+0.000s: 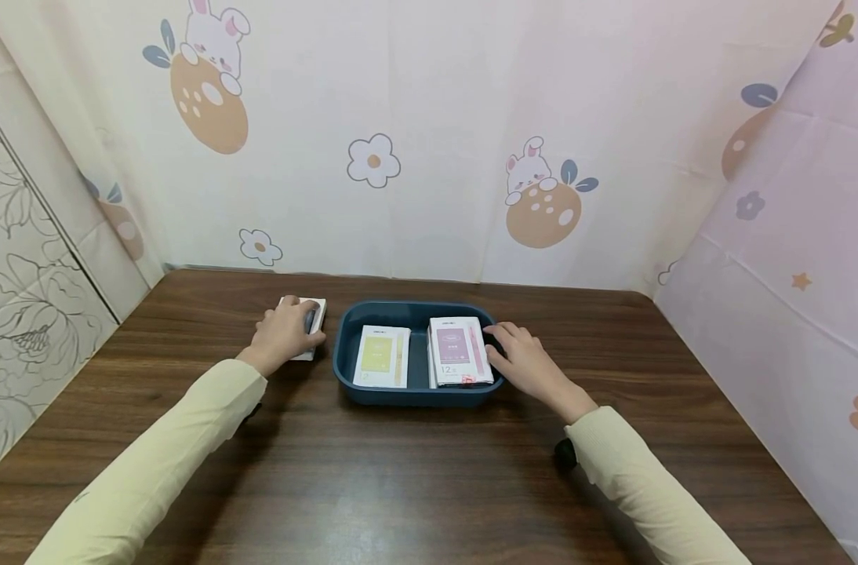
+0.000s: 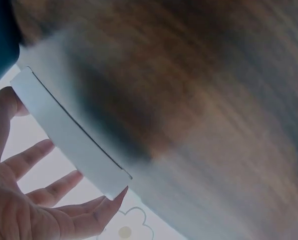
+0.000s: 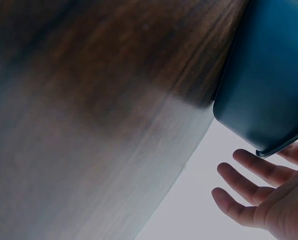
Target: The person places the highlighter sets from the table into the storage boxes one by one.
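Observation:
Left of the dark blue bin [image 1: 415, 397], my left hand [image 1: 282, 333] grips a white box [image 1: 319, 314] from above. In the left wrist view the thumb is at one end of the white box [image 2: 71, 132] and the fingers spread along it to the other end. Inside the bin lie a box with a yellow-green label [image 1: 381, 357] on the left and one with a purple label [image 1: 460, 351] on the right. At the bin's right rim, my right hand [image 1: 528, 361] has loosely extended fingers, some reaching over the rim beside the purple-labelled box; contact with that box is unclear.
A brown wood-grain table [image 1: 372, 486] carries everything. Behind it hangs a pale curtain [image 1: 436, 220] printed with rabbits and flowers, and more printed cloth borders both sides. A dark strap or device [image 1: 565, 455] shows at the right wrist.

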`<state>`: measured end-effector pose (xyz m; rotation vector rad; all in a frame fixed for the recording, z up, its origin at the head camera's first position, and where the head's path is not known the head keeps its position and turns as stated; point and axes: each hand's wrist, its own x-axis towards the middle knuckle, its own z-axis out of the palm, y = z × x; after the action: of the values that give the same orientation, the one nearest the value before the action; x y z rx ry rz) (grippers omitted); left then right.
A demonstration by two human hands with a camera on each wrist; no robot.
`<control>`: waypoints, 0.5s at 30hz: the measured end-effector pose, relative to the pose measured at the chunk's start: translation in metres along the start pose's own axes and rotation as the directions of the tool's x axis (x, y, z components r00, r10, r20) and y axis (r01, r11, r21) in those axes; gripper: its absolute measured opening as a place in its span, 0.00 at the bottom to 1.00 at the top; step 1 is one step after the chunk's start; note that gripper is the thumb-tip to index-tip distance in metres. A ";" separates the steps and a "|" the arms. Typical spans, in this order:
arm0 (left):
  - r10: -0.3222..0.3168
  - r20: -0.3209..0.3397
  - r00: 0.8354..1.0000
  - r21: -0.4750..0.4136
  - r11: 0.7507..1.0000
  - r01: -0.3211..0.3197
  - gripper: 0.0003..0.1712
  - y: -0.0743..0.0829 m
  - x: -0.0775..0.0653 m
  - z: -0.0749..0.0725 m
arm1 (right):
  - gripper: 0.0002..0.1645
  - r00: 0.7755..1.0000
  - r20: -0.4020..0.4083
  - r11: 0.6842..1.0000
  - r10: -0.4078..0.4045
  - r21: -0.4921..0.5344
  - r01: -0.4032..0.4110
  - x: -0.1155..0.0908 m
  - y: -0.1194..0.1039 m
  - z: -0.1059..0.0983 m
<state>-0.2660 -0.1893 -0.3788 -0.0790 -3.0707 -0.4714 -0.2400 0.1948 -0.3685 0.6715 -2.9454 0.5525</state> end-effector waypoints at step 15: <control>0.010 -0.084 0.996 -0.031 0.999 -0.013 0.34 0.017 -0.004 -0.028 | 0.27 1.000 0.009 1.000 0.005 0.003 -0.005 0.000 -0.001 -0.001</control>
<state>-0.2604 -0.1813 -0.3475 -0.0753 -2.9797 -0.5085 -0.2400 0.1944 -0.3676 0.6684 -2.9561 0.5554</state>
